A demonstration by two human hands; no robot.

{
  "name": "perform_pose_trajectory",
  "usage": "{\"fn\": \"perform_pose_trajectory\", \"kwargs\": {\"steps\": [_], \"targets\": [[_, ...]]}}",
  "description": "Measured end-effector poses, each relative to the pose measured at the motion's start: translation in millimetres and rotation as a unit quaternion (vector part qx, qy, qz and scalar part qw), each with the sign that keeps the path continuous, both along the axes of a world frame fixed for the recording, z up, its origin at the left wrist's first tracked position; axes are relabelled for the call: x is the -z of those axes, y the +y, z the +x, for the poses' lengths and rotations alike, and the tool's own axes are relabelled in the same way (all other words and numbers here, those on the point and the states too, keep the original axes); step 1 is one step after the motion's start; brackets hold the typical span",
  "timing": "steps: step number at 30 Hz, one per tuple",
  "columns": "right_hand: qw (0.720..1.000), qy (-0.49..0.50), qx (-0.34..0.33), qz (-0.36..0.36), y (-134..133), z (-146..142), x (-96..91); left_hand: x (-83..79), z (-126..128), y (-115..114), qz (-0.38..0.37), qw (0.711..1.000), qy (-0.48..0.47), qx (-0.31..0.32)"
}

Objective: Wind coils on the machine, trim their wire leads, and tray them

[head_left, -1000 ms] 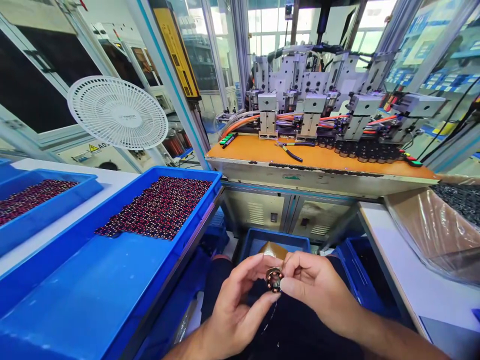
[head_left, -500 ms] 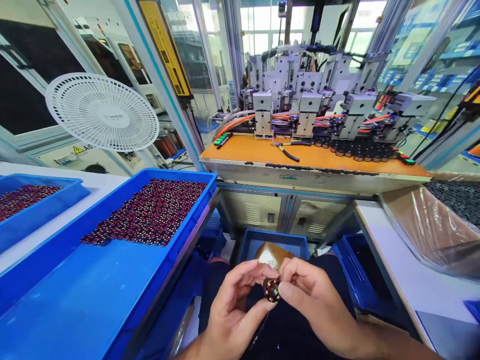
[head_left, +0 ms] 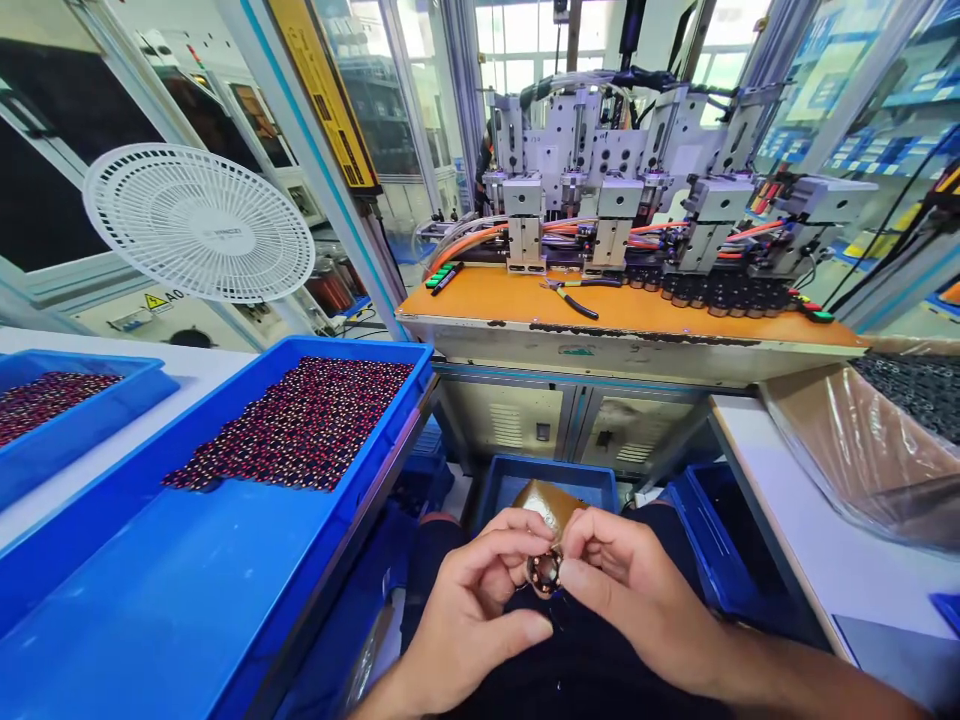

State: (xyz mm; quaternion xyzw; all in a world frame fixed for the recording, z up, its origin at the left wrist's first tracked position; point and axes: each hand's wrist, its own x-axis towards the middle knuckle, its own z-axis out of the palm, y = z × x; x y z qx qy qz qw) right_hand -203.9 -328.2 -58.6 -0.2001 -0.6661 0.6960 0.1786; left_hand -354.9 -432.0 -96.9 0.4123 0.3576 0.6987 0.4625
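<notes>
A small round ring-shaped part, dark with copper-coloured windings like a motor stator, is held up over my lap. My left hand curls its fingers round the part's left side and top, with the thumb a little apart below it. From the other side my right hand pinches the ring's right edge between thumb and fingertips. A thin thread or wire end seems to hang by the part, too fine to make out clearly. Behind the hands lies a shiny gold-brown sheet, partly covered by my fingers.
A large blue tray on the left holds many small dark and red parts. Ahead stands a machine above an orange bench with pliers and a row of dark cylinders. A fan is left; plastic film is right.
My left thumb has come away from the ring's lower edge. The ring has turned slightly between my fingers and sits a little higher. The view has shifted slightly.
</notes>
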Motion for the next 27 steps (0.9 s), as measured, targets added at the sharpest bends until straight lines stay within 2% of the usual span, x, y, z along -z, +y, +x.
{"fn": "perform_pose_trajectory", "kwargs": {"steps": [4, 10, 14, 18, 22, 27], "targets": [[1.0, -0.012, 0.007, 0.027, 0.1, -0.2, 3.1, -0.5, 2.4, 2.6, -0.026, 1.0, -0.013, 0.001], [0.998, -0.055, -0.035, 0.02, 13.4, 17.5, 5.4, -5.9, 0.8, 1.9, -0.057, 0.991, -0.103, 0.063], [0.996, -0.072, -0.05, 0.022, 23.4, 25.9, -2.2, -6.0, 1.0, 1.5, -0.057, 0.992, -0.087, 0.07], [0.994, -0.065, -0.07, 0.042, 22.0, 22.0, -8.0, -2.5, 4.7, 3.6, -0.078, 0.991, -0.067, 0.089], [0.993, -0.075, -0.066, 0.06, 20.6, 18.9, -5.2, -1.7, 5.0, 3.9, -0.087, 0.987, -0.086, 0.105], [0.99, -0.088, -0.096, 0.054, 33.6, 23.9, -3.0, -2.2, -0.9, 1.6, -0.101, 0.983, -0.095, 0.122]]}}
